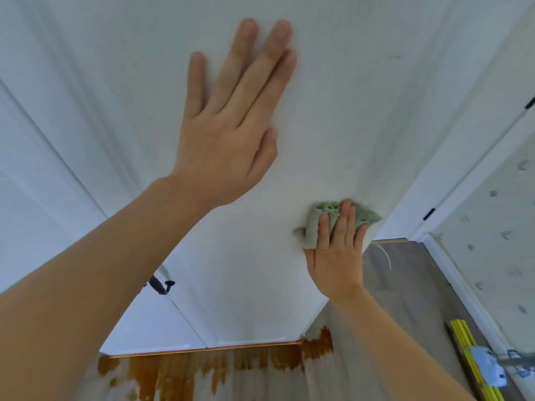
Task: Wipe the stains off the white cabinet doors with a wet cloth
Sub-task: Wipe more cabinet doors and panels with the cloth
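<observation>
Apparently flat, right hand (335, 250) presses green cloth (321, 218) on cabinet door (333, 111).

Crumpled green cloth (341, 219) pressed flat against white cabinet door (333, 111), near its right edge
</observation>
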Demonstrator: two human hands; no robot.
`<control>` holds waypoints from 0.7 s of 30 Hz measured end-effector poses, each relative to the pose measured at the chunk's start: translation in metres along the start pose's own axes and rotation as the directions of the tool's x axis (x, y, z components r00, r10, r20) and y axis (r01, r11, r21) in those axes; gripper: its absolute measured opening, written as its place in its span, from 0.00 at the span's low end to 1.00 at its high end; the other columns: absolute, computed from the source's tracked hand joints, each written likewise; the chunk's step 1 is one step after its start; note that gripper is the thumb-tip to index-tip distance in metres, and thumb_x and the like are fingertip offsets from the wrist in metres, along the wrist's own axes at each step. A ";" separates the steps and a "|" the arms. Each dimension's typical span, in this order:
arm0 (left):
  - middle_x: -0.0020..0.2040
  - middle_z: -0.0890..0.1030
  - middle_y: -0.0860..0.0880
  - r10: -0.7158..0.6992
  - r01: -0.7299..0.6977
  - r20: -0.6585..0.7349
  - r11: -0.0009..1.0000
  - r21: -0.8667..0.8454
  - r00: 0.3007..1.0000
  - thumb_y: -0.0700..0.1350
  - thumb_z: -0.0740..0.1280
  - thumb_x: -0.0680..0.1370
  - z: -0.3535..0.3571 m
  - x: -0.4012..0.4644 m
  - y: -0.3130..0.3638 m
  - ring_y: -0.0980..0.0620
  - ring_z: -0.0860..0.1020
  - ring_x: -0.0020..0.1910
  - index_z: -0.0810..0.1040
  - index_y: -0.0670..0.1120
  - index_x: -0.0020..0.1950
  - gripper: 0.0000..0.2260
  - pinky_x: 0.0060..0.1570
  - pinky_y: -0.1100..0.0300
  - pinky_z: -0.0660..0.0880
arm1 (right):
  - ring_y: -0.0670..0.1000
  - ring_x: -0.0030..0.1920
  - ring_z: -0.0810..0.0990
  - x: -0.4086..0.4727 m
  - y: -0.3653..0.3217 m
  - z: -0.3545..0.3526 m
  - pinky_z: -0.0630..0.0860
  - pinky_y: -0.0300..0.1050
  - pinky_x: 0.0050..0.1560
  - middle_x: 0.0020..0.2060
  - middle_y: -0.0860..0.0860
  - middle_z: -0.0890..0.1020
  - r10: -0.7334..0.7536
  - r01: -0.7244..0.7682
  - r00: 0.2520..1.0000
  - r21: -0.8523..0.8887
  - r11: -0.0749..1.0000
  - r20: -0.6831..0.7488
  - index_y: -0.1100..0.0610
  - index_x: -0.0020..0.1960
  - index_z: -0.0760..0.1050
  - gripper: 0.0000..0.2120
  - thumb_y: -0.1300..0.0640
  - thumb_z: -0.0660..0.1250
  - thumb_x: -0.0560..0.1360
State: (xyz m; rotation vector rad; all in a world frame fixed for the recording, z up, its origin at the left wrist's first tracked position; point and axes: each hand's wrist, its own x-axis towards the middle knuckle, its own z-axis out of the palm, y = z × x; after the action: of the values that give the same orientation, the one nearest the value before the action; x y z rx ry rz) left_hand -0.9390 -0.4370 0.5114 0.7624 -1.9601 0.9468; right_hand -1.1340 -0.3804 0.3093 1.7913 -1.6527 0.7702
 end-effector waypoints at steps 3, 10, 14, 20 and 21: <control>0.74 0.60 0.42 -0.036 0.042 0.114 0.998 -0.050 0.993 0.41 0.59 0.76 -0.015 -0.034 -0.005 0.41 0.54 0.73 0.58 0.40 0.74 0.27 0.70 0.43 0.45 | 0.67 0.72 0.47 0.027 -0.014 -0.021 0.54 0.69 0.67 0.71 0.71 0.54 0.071 -0.069 0.997 0.059 0.996 -0.023 0.61 0.76 0.38 0.31 0.44 0.43 0.82; 0.74 0.55 0.37 -0.264 0.275 0.219 0.961 -0.020 0.939 0.42 0.58 0.76 -0.040 -0.106 -0.057 0.41 0.47 0.74 0.54 0.40 0.75 0.28 0.71 0.45 0.41 | 0.72 0.69 0.61 0.198 -0.084 -0.107 0.49 0.67 0.68 0.67 0.73 0.64 0.222 -0.168 0.829 0.150 0.974 -0.513 0.70 0.70 0.63 0.31 0.48 0.57 0.77; 0.74 0.53 0.40 -0.313 0.320 0.259 0.947 0.016 0.914 0.44 0.56 0.76 -0.038 -0.148 -0.062 0.49 0.41 0.75 0.54 0.37 0.74 0.28 0.71 0.44 0.44 | 0.63 0.73 0.56 0.161 -0.114 -0.059 0.47 0.63 0.70 0.71 0.65 0.62 -0.060 0.042 0.893 -0.050 0.998 -0.445 0.59 0.75 0.57 0.30 0.47 0.55 0.77; 0.77 0.49 0.46 -0.232 0.257 0.362 0.966 -0.023 0.903 0.44 0.56 0.76 -0.033 -0.196 -0.054 0.45 0.46 0.76 0.53 0.39 0.75 0.29 0.66 0.41 0.56 | 0.51 0.75 0.48 0.037 -0.099 0.022 0.48 0.56 0.68 0.77 0.52 0.44 -0.648 0.633 0.760 -0.275 0.724 0.045 0.52 0.78 0.45 0.33 0.51 0.56 0.76; 0.76 0.50 0.45 -0.230 0.258 0.365 0.966 -0.028 0.902 0.44 0.57 0.75 -0.034 -0.198 -0.054 0.44 0.49 0.75 0.54 0.39 0.75 0.29 0.66 0.41 0.57 | 0.50 0.74 0.49 0.035 -0.094 0.020 0.49 0.54 0.67 0.77 0.51 0.48 -0.688 0.680 0.721 -0.276 0.679 0.085 0.51 0.77 0.47 0.33 0.52 0.56 0.76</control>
State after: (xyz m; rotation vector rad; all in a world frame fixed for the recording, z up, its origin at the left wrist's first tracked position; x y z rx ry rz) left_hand -0.7869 -0.4053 0.3737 1.1738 -2.1305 0.6078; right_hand -1.0370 -0.4126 0.3189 1.9537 -0.8670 0.1841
